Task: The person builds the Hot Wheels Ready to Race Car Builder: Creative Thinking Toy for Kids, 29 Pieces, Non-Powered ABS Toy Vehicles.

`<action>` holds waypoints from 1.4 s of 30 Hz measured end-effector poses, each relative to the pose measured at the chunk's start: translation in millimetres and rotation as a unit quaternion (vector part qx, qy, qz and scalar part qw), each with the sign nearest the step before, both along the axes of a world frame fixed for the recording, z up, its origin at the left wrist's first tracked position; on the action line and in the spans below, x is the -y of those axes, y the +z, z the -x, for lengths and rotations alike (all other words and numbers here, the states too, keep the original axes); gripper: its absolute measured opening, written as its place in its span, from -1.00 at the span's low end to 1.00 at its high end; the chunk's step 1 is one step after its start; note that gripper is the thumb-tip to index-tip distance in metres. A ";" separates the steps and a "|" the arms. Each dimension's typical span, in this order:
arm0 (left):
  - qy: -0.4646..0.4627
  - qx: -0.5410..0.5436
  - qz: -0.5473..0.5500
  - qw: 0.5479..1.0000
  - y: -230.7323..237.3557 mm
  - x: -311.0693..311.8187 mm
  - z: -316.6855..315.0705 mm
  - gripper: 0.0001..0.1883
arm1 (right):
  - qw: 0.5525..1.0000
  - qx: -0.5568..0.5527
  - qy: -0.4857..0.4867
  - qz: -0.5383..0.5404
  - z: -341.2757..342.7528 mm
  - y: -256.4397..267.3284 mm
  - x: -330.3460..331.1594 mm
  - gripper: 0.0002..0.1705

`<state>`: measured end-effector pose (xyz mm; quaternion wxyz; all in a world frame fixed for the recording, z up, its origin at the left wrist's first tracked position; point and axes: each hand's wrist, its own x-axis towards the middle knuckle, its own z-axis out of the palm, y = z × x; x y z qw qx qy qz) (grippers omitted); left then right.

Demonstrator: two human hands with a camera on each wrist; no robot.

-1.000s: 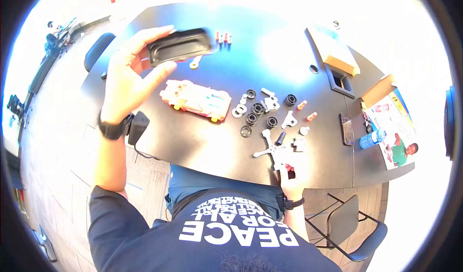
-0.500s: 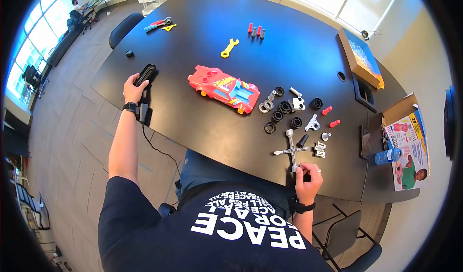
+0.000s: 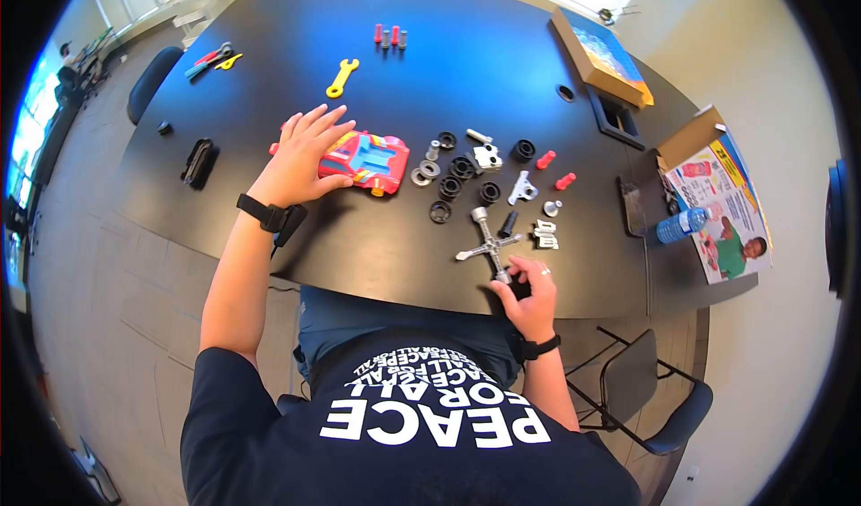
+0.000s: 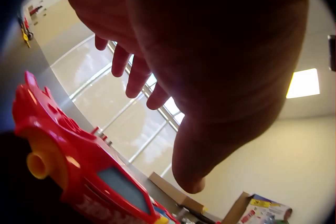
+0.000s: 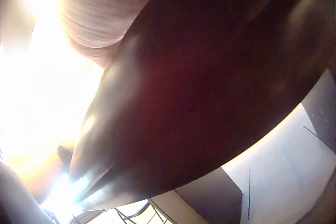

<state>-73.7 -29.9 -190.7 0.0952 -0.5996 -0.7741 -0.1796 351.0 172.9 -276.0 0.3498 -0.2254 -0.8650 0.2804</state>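
My left hand (image 3: 303, 158), fingers straight and spread, reaches over the rear of a red toy car (image 3: 372, 161) with blue and yellow parts. In the left wrist view the car (image 4: 100, 166) lies below the palm, with a gap between them. A black oblong case (image 3: 199, 163) sits on the table left of that hand. By the front edge rests my right hand (image 3: 531, 301), its fingers loosely bent. Its thumb and forefinger lie at the near end of a grey four-way lug wrench (image 3: 489, 244). The right wrist view is mostly dark and overexposed.
Black wheels (image 3: 462, 167), grey toy parts (image 3: 523, 187) and red pegs (image 3: 565, 181) lie right of the car. A yellow wrench (image 3: 343, 78) is behind it. Farther right are a phone (image 3: 631, 205), a water bottle (image 3: 682, 225) and a printed box (image 3: 717, 201).
My left hand has put the black case down on the left side of the table, released it and moved right over the car. The right hand has stayed by the lug wrench.
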 end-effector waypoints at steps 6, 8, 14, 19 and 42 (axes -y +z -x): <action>0.013 0.074 0.004 0.997 -30.9 -10.2 -4.2 -0.10 | 0.999 0.001 -0.051 0.003 0.3 -3.5 4.5 -0.64; 0.002 0.112 -0.023 0.993 -29.6 -3.4 -11.3 -0.13 | 0.998 -0.016 -0.067 -0.003 2.0 -1.9 2.0 -0.66; 0.006 0.102 -0.050 0.994 -16.5 22.0 -77.9 -0.15 | 0.995 -0.003 -0.092 -0.037 1.0 -1.7 0.0 -0.71; 0.009 0.115 -0.047 0.992 -14.6 39.3 -107.0 -0.12 | 0.993 -0.027 -0.092 0.068 -7.6 12.9 -12.3 -0.75; -0.051 0.200 -0.050 0.977 -19.8 21.9 -155.9 -0.11 | 0.999 -0.013 -0.014 0.043 27.7 71.2 -36.6 -0.81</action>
